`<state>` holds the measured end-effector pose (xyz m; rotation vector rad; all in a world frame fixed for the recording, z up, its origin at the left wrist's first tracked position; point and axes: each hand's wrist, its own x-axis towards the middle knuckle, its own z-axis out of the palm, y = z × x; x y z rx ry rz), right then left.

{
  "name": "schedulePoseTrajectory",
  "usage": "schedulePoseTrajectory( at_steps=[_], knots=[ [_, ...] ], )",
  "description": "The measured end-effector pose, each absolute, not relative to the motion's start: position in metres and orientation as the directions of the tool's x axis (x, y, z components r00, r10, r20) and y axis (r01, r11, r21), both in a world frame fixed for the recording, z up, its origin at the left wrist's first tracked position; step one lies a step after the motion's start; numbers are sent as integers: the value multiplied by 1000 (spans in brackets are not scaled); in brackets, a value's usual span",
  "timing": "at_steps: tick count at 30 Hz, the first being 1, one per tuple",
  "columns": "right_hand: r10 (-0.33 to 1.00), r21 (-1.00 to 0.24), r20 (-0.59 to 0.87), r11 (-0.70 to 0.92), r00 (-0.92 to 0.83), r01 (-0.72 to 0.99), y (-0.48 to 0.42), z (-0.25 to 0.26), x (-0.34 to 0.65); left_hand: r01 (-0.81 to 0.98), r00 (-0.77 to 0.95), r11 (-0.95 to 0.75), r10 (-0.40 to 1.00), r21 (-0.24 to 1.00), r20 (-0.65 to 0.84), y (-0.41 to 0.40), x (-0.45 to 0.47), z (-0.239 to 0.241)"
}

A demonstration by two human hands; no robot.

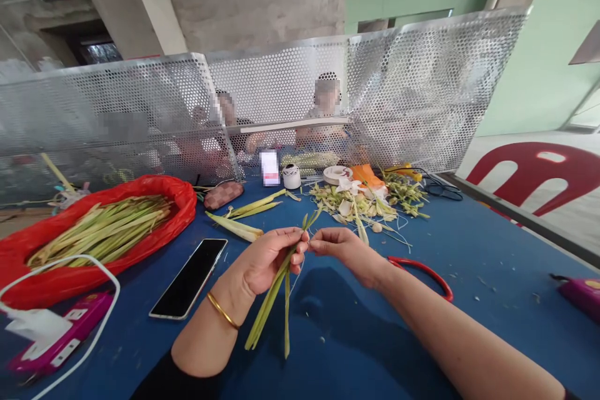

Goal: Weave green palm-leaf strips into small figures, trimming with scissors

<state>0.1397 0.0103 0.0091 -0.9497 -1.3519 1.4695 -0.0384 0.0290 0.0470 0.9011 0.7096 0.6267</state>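
My left hand is closed around a bundle of long green leaf strips that hang down toward me above the blue table. My right hand pinches the upper end of a strip right beside the left fingertips. A gold bangle sits on my left wrist. Behind the hands lies a heap of cut green and pale scraps.
A red plastic bag of green leaf strips lies at left. A black phone, a pink power bank with a white cable, red scissor handles, tape rolls and a perforated metal screen with people behind it surround me.
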Motion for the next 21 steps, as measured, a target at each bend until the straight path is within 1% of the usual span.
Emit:
schedulePoseTrajectory(
  at_steps=[3, 6, 10, 12, 14, 17, 21],
  knots=[
    [942, -993, 13, -26, -335, -112, 12, 4, 141, -183, 607, 486, 740, 854, -291, 29, -39, 47],
    [945, -986, 45, -10, -324, -164, 12, 3, 139, -175, 617, 503, 726, 846, -304, 31, -39, 46],
    [957, -926, 43, -70, -288, -371, 10, 7, 138, -186, 616, 510, 727, 840, -305, 32, -40, 45],
    [950, -890, 29, -117, -312, -440, 9, 9, 137, -186, 607, 500, 736, 846, -301, 33, -40, 45],
    [923, -894, 54, -126, -382, -430, 7, 11, 136, -177, 601, 482, 743, 858, -294, 33, -39, 43],
    [883, -933, 97, -80, -459, -351, 4, 9, 134, -167, 594, 454, 755, 875, -279, 31, -37, 43],
    [940, -966, 78, -11, -332, -259, 7, 5, 134, -160, 569, 442, 772, 883, -283, 28, -34, 45]
  ],
)
